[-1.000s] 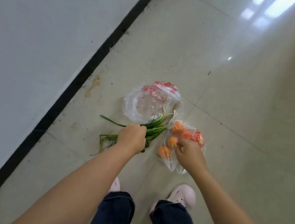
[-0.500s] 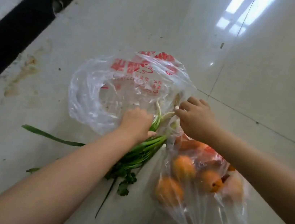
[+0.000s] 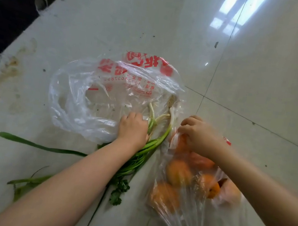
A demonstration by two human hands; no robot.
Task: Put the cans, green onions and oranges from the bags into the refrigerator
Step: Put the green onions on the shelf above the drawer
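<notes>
A bunch of green onions (image 3: 156, 142) lies on the tiled floor, white roots pointing away from me, long leaves trailing to the lower left. My left hand (image 3: 133, 129) is closed around the stalks near the roots. Behind it lies a clear plastic bag with red print (image 3: 88, 100), empty and crumpled open. To the right, a second clear bag (image 3: 193, 211) holds several oranges (image 3: 179, 172). My right hand (image 3: 197, 134) pinches the top of that bag. No cans and no refrigerator are in view.
The pale glossy floor tiles (image 3: 263, 81) stretch away on the right. A black skirting strip (image 3: 11, 11) runs along the wall at the upper left, with brown stains (image 3: 6, 73) on the floor beside it.
The camera has dropped much closer to the floor. My left hand stays on the green onions. My right hand shifted from the bag's side to its top and now pinches it.
</notes>
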